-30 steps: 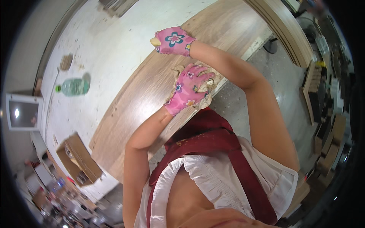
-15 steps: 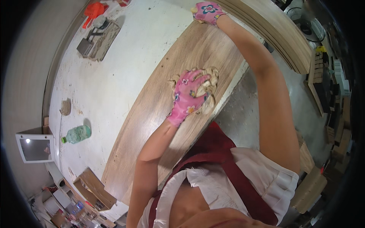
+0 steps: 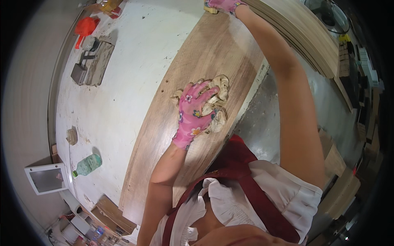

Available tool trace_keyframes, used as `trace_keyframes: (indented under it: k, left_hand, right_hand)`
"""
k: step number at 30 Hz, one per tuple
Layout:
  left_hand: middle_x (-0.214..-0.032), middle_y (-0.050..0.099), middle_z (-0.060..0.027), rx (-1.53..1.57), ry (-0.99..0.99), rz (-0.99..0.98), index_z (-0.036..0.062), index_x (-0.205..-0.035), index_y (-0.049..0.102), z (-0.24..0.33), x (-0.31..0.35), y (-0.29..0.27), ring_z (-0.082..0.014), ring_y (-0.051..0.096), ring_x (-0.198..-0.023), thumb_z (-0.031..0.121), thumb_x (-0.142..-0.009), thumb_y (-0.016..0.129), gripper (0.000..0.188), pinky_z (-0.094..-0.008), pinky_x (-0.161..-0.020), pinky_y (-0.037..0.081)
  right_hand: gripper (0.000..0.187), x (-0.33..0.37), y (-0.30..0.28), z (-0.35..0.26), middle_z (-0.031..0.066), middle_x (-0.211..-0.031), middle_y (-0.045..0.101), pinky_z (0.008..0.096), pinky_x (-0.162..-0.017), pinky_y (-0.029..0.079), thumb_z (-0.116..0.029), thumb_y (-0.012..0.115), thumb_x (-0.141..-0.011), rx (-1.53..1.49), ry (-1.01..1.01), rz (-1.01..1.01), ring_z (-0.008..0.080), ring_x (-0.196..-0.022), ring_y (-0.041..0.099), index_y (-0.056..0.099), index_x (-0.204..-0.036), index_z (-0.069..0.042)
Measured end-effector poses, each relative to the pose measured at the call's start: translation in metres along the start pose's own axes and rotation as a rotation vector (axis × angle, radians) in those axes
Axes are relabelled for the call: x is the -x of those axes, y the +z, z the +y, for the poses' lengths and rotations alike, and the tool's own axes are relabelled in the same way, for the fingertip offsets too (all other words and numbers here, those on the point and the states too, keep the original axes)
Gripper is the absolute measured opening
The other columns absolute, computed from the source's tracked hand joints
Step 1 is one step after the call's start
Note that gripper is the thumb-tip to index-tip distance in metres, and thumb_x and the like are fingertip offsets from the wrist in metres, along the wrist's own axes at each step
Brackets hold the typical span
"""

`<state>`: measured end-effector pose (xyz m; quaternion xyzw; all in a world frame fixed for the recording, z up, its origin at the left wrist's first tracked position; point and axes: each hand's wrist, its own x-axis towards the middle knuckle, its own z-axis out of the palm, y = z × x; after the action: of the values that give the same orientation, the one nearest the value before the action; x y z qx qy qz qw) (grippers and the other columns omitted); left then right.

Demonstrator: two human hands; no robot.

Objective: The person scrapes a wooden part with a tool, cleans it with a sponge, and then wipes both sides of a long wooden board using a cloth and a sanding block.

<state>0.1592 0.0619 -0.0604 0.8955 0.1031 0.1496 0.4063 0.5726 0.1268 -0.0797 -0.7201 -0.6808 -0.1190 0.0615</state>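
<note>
A long wood-grain board (image 3: 145, 135) lies aslant on a white worktable. My left hand (image 3: 195, 112), in a pink flowered glove, presses a crumpled, stained cream rag (image 3: 221, 88) onto the middle of the board. Its fingers are spread over the cloth and bunch it. At the far end of the board is my right hand (image 3: 225, 4), gloved the same way, its arm stretched out. The top of the picture cuts it off. Something yellowish shows under its curled fingers, and I cannot make out what it is.
Left on the worktable (image 3: 123, 74) are a green plastic bottle (image 3: 88, 165), a small tan block (image 3: 72, 135), a flat worn tool (image 3: 98, 65) and an orange-red plastic piece (image 3: 86, 26). Stacked boards (image 3: 287, 37) stand at far right. A white-framed panel (image 3: 46, 179) sits at lower left.
The view has shifted, so the tabletop things appear lower. My right hand has moved farther off, partly out of the picture. My left hand still presses the rag on the board.
</note>
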Motion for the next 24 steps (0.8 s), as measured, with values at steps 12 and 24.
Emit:
trace_keyframes:
  k: [12, 24]
  left_hand:
    - [-0.124, 0.054, -0.0072, 0.018, -0.056, 0.090, 0.0185, -0.116, 0.061, 0.004, 0.002, 0.003, -0.0268, 0.050, -0.115, 0.008, -0.066, 0.068, 0.051, -0.0392, -0.102, 0.037]
    - [-0.122, 0.055, -0.0075, 0.286, -0.189, 0.221, 0.0059, -0.120, 0.058, -0.001, 0.003, 0.002, -0.0218, 0.048, -0.118, -0.003, -0.074, 0.062, 0.047, -0.0326, -0.101, 0.036]
  right_hand:
    - [0.037, 0.218, -0.112, -0.028, 0.0151, -0.088, 0.063, 0.0361, -0.073, 0.044, -0.036, 0.059, -0.077, -0.361, 0.841, -0.042, 0.0269, -0.085, 0.060, 0.063, -0.099, -0.007]
    - [0.045, 0.240, -0.060, -0.070, 0.0191, -0.090, 0.065, 0.0422, -0.072, 0.050, -0.044, 0.061, -0.078, -0.099, 0.988, 0.138, 0.0356, -0.080, 0.063, 0.062, -0.107, -0.009]
